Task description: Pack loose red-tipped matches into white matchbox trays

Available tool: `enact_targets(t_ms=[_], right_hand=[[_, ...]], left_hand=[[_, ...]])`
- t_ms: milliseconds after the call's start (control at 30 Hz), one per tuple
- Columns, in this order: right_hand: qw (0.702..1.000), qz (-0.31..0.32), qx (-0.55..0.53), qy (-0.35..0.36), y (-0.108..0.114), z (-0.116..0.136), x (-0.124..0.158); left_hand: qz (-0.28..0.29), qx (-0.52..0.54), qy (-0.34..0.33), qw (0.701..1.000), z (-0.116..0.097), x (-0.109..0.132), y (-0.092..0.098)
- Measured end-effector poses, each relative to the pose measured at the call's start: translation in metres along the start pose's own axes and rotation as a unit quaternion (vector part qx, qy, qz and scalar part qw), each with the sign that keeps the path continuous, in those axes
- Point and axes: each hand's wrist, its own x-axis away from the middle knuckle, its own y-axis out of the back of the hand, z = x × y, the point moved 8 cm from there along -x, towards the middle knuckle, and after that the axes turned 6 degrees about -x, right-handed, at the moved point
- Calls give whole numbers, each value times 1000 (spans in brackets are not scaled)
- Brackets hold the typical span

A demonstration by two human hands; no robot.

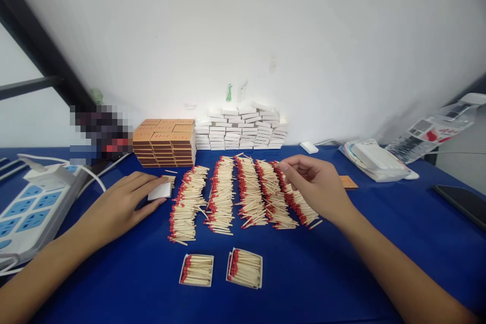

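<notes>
My left hand [120, 200] lies low over the table at the left, its fingers and thumb closed around a small white matchbox tray [161, 192]. Just behind that tray, a few matches [170, 179] show. Over the rightmost row of red-headed matches [299, 205], my right hand [317, 182] hovers with thumb and fingertips pinched together; whatever they hold is too small to make out. Several more rows of matches [220, 195] lie between my hands. Nearer to me stand a tray filled with matches [197, 270] and another filled tray [246, 268].
Orange matchboxes [165, 142] are stacked at the back left, beside piled white trays [243, 129] against the wall. A power strip [34, 207] with cables occupies the left side. Rightward are a loose white tray [309, 147], an orange box piece [348, 182], plastic-wrapped packs [379, 159] and a phone [461, 202].
</notes>
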Motion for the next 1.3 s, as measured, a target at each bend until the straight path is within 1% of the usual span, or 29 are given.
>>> enact_targets(t_ms=[300, 467, 567, 667, 733, 800, 867, 933, 967, 1000, 1033, 1067, 1133, 1167, 1200, 1300], right_hand=[[1000, -1, 6, 1, -1, 0, 0], [1000, -3, 15, 8, 1, 0, 0], [1000, -4, 20, 10, 1, 0, 0], [1000, -5, 20, 12, 0, 2, 1], [1000, -5, 20, 14, -1, 3, 1], [1000, -4, 19, 17, -2, 4, 2], [1000, -2, 23, 20, -4, 4, 3], [999, 0, 30, 25, -8, 7, 4], [999, 6, 30, 28, -12, 10, 4], [999, 19, 27, 34, -17, 15, 5], [998, 37, 22, 42, -25, 22, 6], [997, 57, 17, 54, -33, 31, 8], [991, 95, 9, 90, -49, 53, 11], [988, 110, 5, 112, -56, 64, 13], [984, 122, 4, 133, -61, 75, 15], [970, 148, 16, 191, -72, 98, 20]], left_hand=[[4, 37, 19, 999, 5, 0, 7], [-7, 49, 24, 999, 3, -1, 12], [-16, 36, 28, 999, 5, 1, 15], [-37, 16, 56, 998, 12, 0, 28], [-61, 11, 87, 994, 15, -1, 42], [-96, 3, 101, 990, 12, -5, 59], [-116, -8, 103, 988, 2, -12, 71], [-155, -12, 77, 985, -16, -21, 81], [-165, -23, 54, 985, -27, -27, 83], [-188, -37, 10, 981, -43, -33, 86], [-186, -48, -33, 981, -59, -40, 85], [-202, -63, -72, 975, -74, -45, 86], [-205, -67, -152, 964, -105, -57, 85], [-213, -71, -181, 958, -117, -62, 86], [-204, -74, -196, 956, -127, -68, 84], [-250, -86, -246, 932, -151, -72, 87]])
